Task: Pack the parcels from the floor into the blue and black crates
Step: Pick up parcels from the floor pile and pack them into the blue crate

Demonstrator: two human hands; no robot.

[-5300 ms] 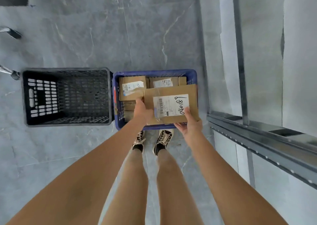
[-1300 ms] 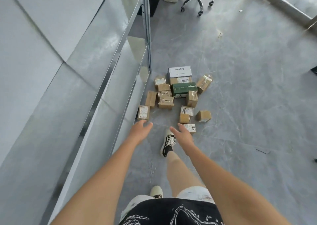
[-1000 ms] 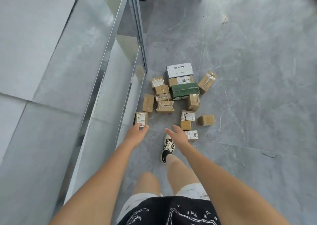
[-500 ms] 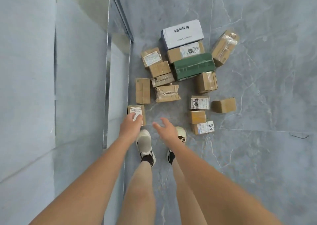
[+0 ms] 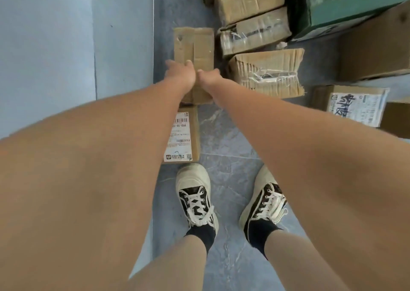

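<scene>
Both hands moved forward: left hand (image 5: pixel 180 74) and right hand (image 5: pixel 208 78) grip 1 plain parcel (image 5: pixel 194 49), fingers curled.

Nine parcels (image 5: pixel 265 72) — two shoes (image 5: pixel 195 193)

We see matt brown cardboard on the long parcel (image 5: pixel 193 46) under our hands, its surface scuffed and creased. The nearer parcel (image 5: pixel 188 135) is the same dull cardboard with a smooth white paper label (image 5: pixel 179 139) stuck on it. To the right, the crumpled parcel (image 5: pixel 266 73) shows rough, ribbed cardboard wrapped in glossy clear tape. Far right, the green box (image 5: pixel 346 4) looks like smooth printed card with a slight sheen. The floor (image 5: pixel 224 140) is grey marbled stone tile, smooth and faintly glossy. Our shoes (image 5: pixel 195 193) are canvas with pale rubber toes.
</scene>
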